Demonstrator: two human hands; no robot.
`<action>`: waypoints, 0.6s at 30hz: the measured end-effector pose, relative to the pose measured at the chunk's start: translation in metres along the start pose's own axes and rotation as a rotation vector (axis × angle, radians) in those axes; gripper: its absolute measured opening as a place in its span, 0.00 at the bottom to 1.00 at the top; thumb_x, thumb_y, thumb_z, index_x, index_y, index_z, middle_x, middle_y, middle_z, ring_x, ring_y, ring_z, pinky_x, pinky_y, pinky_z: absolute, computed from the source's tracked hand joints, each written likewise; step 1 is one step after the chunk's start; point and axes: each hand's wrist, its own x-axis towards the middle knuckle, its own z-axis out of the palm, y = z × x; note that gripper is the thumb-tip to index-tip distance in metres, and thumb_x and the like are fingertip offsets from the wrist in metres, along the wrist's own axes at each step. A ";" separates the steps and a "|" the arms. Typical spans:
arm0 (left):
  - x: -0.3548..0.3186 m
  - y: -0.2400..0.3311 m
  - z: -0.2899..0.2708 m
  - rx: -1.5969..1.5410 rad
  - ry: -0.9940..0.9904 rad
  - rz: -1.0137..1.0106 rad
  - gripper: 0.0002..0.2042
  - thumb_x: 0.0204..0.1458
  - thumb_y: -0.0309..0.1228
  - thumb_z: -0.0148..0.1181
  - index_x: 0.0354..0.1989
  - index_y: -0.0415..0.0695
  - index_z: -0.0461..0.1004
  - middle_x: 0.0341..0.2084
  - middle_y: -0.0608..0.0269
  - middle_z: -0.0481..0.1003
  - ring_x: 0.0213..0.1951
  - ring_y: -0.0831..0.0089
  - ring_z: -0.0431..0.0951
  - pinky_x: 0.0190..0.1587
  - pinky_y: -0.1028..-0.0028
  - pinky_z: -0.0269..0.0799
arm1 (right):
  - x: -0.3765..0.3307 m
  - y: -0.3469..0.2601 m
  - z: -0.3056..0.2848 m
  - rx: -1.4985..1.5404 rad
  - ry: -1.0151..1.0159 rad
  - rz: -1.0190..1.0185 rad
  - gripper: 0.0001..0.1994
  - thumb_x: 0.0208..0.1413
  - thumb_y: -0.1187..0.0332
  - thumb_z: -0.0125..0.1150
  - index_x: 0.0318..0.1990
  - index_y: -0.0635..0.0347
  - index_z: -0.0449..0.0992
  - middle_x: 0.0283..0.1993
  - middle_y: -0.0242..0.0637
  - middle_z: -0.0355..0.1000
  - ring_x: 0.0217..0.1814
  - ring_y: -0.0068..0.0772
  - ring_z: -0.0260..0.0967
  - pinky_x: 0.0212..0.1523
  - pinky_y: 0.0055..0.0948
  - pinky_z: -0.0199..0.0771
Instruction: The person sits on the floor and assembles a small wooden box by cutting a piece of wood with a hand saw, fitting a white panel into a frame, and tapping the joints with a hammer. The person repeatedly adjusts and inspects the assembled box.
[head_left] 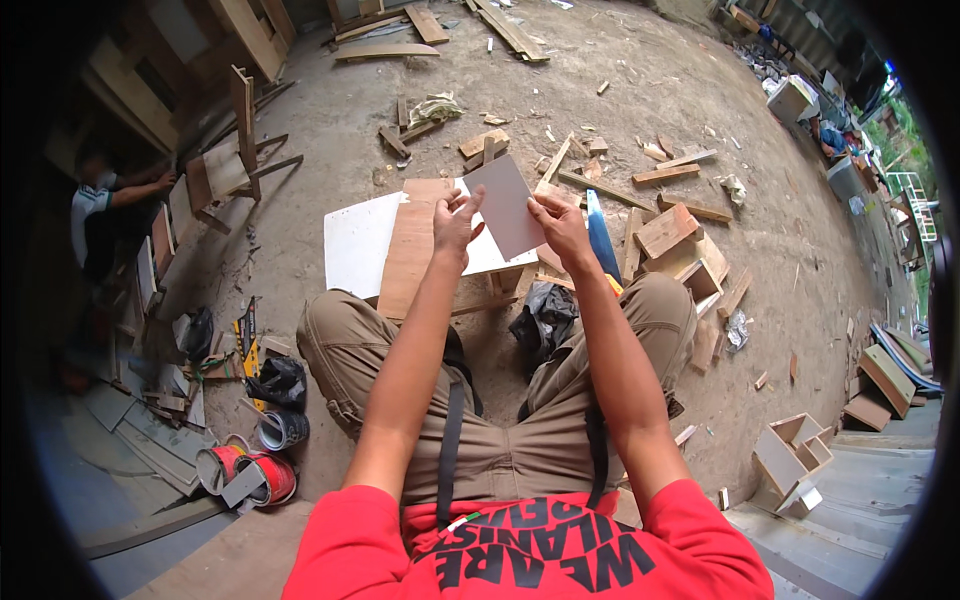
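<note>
I sit on the dirt floor with my knees apart. My left hand (455, 222) and my right hand (560, 225) hold up a thin grey-brown sheet (507, 203) between them, the left pinching its lower left edge, the right gripping its right edge. Beneath the sheet, a brown plywood board (412, 245) lies across a white panel (360, 243) resting on a low wooden stand in front of me.
Wood offcuts (665, 230) and a blue-bladed saw (601, 238) lie at right. Red tins (262, 475) and a black bag (278, 380) sit at my left. Another person (95, 215) works at far left. Small wooden boxes (790, 455) stand at lower right.
</note>
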 end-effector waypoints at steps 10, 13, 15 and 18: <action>0.017 -0.023 -0.017 0.071 -0.085 -0.057 0.14 0.60 0.36 0.60 0.50 0.44 0.74 0.38 0.67 0.78 0.36 0.76 0.78 0.39 0.72 0.75 | 0.007 0.019 -0.006 -0.296 0.120 -0.142 0.15 0.58 0.62 0.65 0.43 0.67 0.83 0.38 0.45 0.82 0.39 0.32 0.80 0.43 0.29 0.77; 0.028 -0.027 -0.026 0.370 0.049 -0.031 0.21 0.60 0.35 0.57 0.59 0.35 0.68 0.47 0.54 0.77 0.45 0.64 0.80 0.51 0.65 0.75 | 0.010 0.037 -0.004 -0.447 0.172 -0.125 0.13 0.54 0.62 0.65 0.38 0.63 0.84 0.36 0.49 0.81 0.39 0.42 0.81 0.45 0.35 0.78; 0.034 -0.041 -0.036 0.820 0.142 0.391 0.27 0.59 0.37 0.57 0.63 0.32 0.64 0.56 0.44 0.71 0.56 0.53 0.74 0.60 0.61 0.69 | 0.003 0.041 0.001 -0.652 0.147 0.025 0.14 0.53 0.61 0.65 0.36 0.65 0.84 0.37 0.54 0.80 0.43 0.53 0.79 0.48 0.43 0.77; 0.028 -0.059 -0.020 1.071 0.032 0.532 0.34 0.57 0.41 0.59 0.66 0.30 0.59 0.66 0.34 0.59 0.67 0.44 0.61 0.69 0.60 0.57 | 0.004 0.066 -0.015 -0.736 0.194 0.142 0.16 0.54 0.61 0.64 0.38 0.69 0.82 0.41 0.61 0.78 0.48 0.59 0.77 0.53 0.47 0.76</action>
